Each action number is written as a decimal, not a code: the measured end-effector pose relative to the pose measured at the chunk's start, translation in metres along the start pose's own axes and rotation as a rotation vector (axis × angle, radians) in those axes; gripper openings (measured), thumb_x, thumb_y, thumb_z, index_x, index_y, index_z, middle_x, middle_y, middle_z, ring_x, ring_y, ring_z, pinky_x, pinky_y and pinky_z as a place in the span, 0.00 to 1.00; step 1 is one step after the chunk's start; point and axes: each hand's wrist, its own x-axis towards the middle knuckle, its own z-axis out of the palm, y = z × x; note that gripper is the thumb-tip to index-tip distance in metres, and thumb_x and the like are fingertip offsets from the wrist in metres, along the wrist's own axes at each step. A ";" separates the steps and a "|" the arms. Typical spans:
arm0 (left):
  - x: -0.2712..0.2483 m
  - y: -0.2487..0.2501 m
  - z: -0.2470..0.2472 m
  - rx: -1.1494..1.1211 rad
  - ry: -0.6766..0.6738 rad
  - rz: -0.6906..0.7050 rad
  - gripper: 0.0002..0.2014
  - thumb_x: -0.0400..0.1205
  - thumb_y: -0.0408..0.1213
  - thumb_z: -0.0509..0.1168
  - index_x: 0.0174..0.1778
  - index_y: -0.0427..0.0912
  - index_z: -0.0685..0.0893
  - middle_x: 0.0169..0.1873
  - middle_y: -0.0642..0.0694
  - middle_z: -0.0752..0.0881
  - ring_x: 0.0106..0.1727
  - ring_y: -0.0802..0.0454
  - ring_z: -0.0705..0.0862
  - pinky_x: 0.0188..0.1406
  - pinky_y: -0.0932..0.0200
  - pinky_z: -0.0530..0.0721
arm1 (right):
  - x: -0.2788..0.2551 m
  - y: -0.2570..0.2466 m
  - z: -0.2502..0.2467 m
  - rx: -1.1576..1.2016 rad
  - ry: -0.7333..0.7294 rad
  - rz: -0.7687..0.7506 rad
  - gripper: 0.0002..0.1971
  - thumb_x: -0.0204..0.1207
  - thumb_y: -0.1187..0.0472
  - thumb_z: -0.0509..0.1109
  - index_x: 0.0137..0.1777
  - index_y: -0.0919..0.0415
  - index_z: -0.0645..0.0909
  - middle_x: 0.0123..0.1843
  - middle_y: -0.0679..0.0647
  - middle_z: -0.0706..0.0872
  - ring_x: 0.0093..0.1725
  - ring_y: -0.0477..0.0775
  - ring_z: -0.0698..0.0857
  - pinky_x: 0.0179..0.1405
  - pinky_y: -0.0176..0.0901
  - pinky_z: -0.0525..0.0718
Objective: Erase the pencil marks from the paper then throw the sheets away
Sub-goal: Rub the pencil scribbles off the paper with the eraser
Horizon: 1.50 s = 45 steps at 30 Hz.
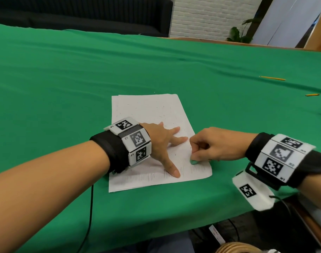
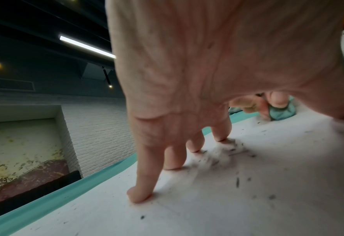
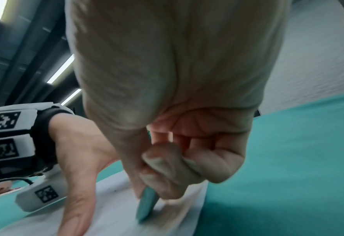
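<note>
Pressing your left hand (image 1: 162, 143) flat, fingers spread, on white scribbled paper sheets (image 1: 147, 114); your right hand (image 1: 211, 145) pinches small teal eraser (image 1: 193, 162) against them.

The sheets (image 1: 150, 114) lie near the worktop's (image 1: 64, 88) near edge; two pencils (image 1: 272, 78) lie far right, well apart from them.

The left hand (image 2: 187, 79) fills the upper centre of the frame, its straight fingers (image 2: 143, 180) spread and pressed tip-down on the white paper (image 2: 247, 199). Dark eraser crumbs (image 2: 223, 153) are scattered over the sheet, thickest near the fingertips. At right of centre, under the thumb's arch, a teal eraser (image 2: 282, 114) is pinched by fingertips of the right hand (image 2: 268, 102) against the paper. A green cloth edge (image 2: 66, 188) is seen at lower left.
</note>
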 end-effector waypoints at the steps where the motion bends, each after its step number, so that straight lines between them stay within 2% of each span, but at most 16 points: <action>1: 0.000 0.000 0.000 0.007 0.002 0.000 0.57 0.64 0.78 0.66 0.82 0.72 0.39 0.84 0.63 0.34 0.86 0.38 0.40 0.82 0.30 0.53 | 0.003 0.001 -0.002 -0.036 0.051 0.005 0.13 0.80 0.53 0.71 0.36 0.54 0.76 0.29 0.44 0.77 0.26 0.42 0.72 0.29 0.34 0.70; 4: -0.001 0.001 0.000 0.013 -0.002 -0.002 0.56 0.65 0.78 0.66 0.82 0.72 0.39 0.84 0.63 0.33 0.87 0.40 0.40 0.81 0.30 0.55 | 0.009 -0.001 0.007 -0.047 0.148 0.019 0.14 0.81 0.54 0.70 0.34 0.51 0.73 0.31 0.44 0.76 0.29 0.41 0.71 0.29 0.33 0.67; 8: -0.001 0.001 -0.001 0.007 -0.019 -0.009 0.56 0.64 0.78 0.66 0.82 0.73 0.38 0.83 0.64 0.33 0.87 0.40 0.40 0.81 0.30 0.55 | 0.000 -0.002 0.006 0.015 -0.011 0.037 0.14 0.78 0.54 0.73 0.33 0.54 0.75 0.24 0.40 0.76 0.23 0.40 0.72 0.26 0.29 0.69; 10: -0.001 0.002 -0.001 0.016 -0.019 -0.008 0.56 0.65 0.78 0.66 0.82 0.73 0.38 0.83 0.64 0.33 0.86 0.40 0.40 0.81 0.29 0.54 | -0.001 -0.004 -0.002 0.023 -0.065 0.036 0.12 0.79 0.55 0.72 0.37 0.58 0.79 0.24 0.41 0.80 0.22 0.39 0.75 0.26 0.29 0.72; 12: -0.002 0.001 -0.001 0.023 -0.015 -0.006 0.56 0.65 0.78 0.65 0.82 0.72 0.38 0.84 0.63 0.33 0.86 0.40 0.40 0.81 0.28 0.55 | 0.007 -0.006 -0.004 0.028 0.028 0.011 0.10 0.81 0.56 0.70 0.39 0.59 0.79 0.27 0.46 0.85 0.23 0.41 0.81 0.29 0.31 0.77; 14: -0.001 0.001 0.000 0.018 -0.015 -0.006 0.56 0.65 0.78 0.65 0.82 0.72 0.39 0.84 0.63 0.33 0.86 0.40 0.39 0.81 0.29 0.55 | 0.011 -0.006 0.002 0.023 0.096 0.007 0.10 0.80 0.57 0.71 0.38 0.57 0.77 0.29 0.46 0.85 0.23 0.37 0.80 0.29 0.30 0.76; 17: 0.000 0.000 0.000 0.009 -0.017 -0.009 0.56 0.64 0.78 0.66 0.82 0.72 0.39 0.83 0.64 0.33 0.86 0.40 0.39 0.81 0.29 0.56 | 0.005 -0.001 0.004 0.040 0.010 0.045 0.13 0.79 0.56 0.73 0.35 0.58 0.76 0.24 0.43 0.78 0.21 0.40 0.74 0.23 0.29 0.71; 19: 0.000 0.000 0.000 0.013 -0.011 -0.005 0.56 0.64 0.78 0.66 0.82 0.73 0.38 0.83 0.64 0.33 0.87 0.40 0.40 0.80 0.29 0.57 | 0.000 -0.001 -0.002 0.043 -0.070 0.054 0.12 0.79 0.56 0.74 0.37 0.61 0.78 0.24 0.46 0.81 0.22 0.43 0.76 0.24 0.31 0.74; 23: 0.000 0.000 0.000 0.023 -0.019 -0.003 0.56 0.64 0.79 0.65 0.83 0.71 0.41 0.83 0.64 0.32 0.87 0.41 0.39 0.80 0.28 0.58 | 0.009 -0.007 0.001 0.089 0.039 -0.011 0.10 0.80 0.58 0.71 0.40 0.60 0.78 0.30 0.51 0.87 0.24 0.45 0.82 0.28 0.30 0.77; 25: -0.001 0.000 0.000 0.015 -0.033 -0.011 0.55 0.64 0.79 0.65 0.84 0.71 0.44 0.83 0.65 0.32 0.86 0.42 0.38 0.80 0.27 0.57 | 0.012 -0.009 0.008 0.084 0.038 -0.029 0.11 0.79 0.56 0.73 0.38 0.57 0.76 0.28 0.46 0.83 0.24 0.41 0.77 0.27 0.29 0.74; 28: -0.001 0.001 -0.001 0.024 -0.041 -0.012 0.56 0.65 0.78 0.65 0.83 0.71 0.40 0.83 0.64 0.32 0.86 0.40 0.38 0.80 0.26 0.55 | 0.009 -0.003 0.004 0.020 -0.020 0.029 0.14 0.77 0.54 0.75 0.35 0.55 0.75 0.23 0.41 0.75 0.23 0.40 0.70 0.26 0.30 0.70; 31: -0.002 0.002 -0.002 0.022 -0.040 -0.003 0.56 0.66 0.77 0.66 0.82 0.71 0.37 0.83 0.63 0.32 0.86 0.39 0.38 0.80 0.26 0.53 | 0.009 -0.001 -0.010 -0.019 -0.111 0.112 0.12 0.76 0.55 0.75 0.37 0.58 0.78 0.23 0.42 0.78 0.22 0.44 0.74 0.25 0.35 0.74; 35: -0.002 0.001 0.000 0.019 -0.033 0.000 0.56 0.66 0.77 0.66 0.82 0.71 0.37 0.84 0.62 0.32 0.86 0.39 0.38 0.80 0.26 0.53 | 0.019 -0.008 -0.009 0.038 -0.069 0.098 0.09 0.79 0.59 0.73 0.39 0.61 0.79 0.27 0.49 0.85 0.24 0.48 0.81 0.27 0.37 0.79; 40: -0.001 0.000 -0.001 0.008 -0.039 0.001 0.56 0.66 0.77 0.66 0.82 0.71 0.36 0.84 0.61 0.32 0.86 0.37 0.38 0.81 0.27 0.52 | 0.011 0.003 -0.009 0.018 -0.101 0.141 0.13 0.76 0.57 0.76 0.36 0.58 0.76 0.22 0.44 0.76 0.21 0.45 0.72 0.22 0.36 0.72; 43: -0.003 0.001 0.000 0.009 -0.036 0.002 0.56 0.66 0.77 0.66 0.82 0.71 0.37 0.84 0.62 0.32 0.86 0.38 0.38 0.81 0.27 0.52 | 0.015 -0.003 -0.014 -0.036 -0.130 0.150 0.10 0.77 0.60 0.74 0.36 0.59 0.78 0.24 0.47 0.81 0.20 0.45 0.77 0.25 0.36 0.76; 45: -0.003 0.001 0.001 0.014 -0.025 0.007 0.55 0.67 0.77 0.66 0.83 0.71 0.38 0.84 0.61 0.32 0.86 0.38 0.38 0.81 0.28 0.52 | 0.020 -0.009 -0.008 0.078 -0.093 0.118 0.10 0.78 0.61 0.73 0.37 0.60 0.78 0.26 0.49 0.84 0.23 0.46 0.81 0.27 0.36 0.79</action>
